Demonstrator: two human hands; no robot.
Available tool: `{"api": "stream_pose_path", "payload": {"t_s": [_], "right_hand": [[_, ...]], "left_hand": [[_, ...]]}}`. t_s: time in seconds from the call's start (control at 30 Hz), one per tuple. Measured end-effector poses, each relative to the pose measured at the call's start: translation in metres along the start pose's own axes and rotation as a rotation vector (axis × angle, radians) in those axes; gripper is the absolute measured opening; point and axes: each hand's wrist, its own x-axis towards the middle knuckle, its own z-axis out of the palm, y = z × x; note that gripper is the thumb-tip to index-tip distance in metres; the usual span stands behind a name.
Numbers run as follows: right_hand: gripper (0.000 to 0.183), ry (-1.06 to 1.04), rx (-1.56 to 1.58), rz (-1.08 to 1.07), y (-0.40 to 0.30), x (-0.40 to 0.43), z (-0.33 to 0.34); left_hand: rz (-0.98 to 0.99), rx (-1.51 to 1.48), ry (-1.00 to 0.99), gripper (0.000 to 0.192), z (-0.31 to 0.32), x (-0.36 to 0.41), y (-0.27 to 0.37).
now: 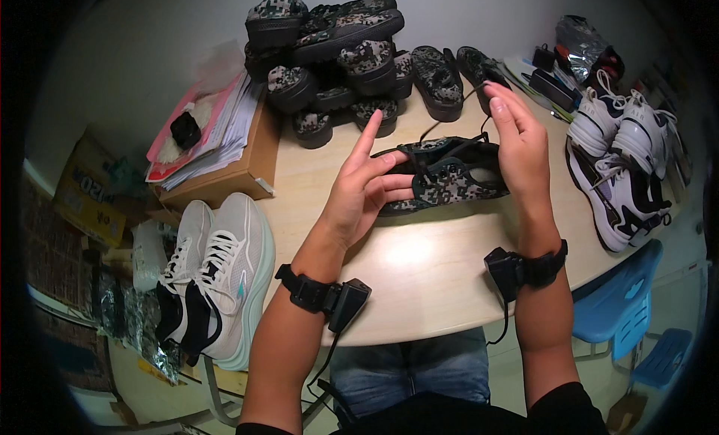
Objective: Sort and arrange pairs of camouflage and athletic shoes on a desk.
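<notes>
A camouflage canvas shoe (pixel 444 185) with black laces lies sideways on the table before me, its toe to the left. My left hand (pixel 365 182) rests against the toe end. Its index finger points up and the thumb stands apart, while the other fingers lie on the upper and cover part of the toe. Above the shoe's opening, on the right, my right hand (pixel 522 140) pinches a black shoelace (pixel 463 99) between thumb and fingertips. The lace slopes from the fingertips down towards the eyelets. Part of the heel is hidden behind the right hand.
Stacked camouflage shoes (pixel 337 64) rise at the back, beside another pair (pixel 438 84). A cardboard box (pixel 224 179) with papers and light running shoes (pixel 230 266) are at left. White sneakers (pixel 612 193) crowd the right edge, near a blue chair (pixel 623 306). Cables hang from both wrist devices.
</notes>
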Motion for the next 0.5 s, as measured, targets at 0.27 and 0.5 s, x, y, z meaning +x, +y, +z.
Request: {"api": "stream_pose_path", "payload": {"t_s": [0.27, 0.5], "right_hand": [[0.039, 0.090, 0.054, 0.229, 0.040, 0.018, -0.028], [0.038, 0.041, 0.047, 0.355, 0.041, 0.017, -0.030]], "left_hand": [[-0.006, 0.013, 0.015, 0.074, 0.001, 0.001, -0.001], [0.003, 0.003, 0.012, 0.074, -0.003, 0.001, -0.001]]}}
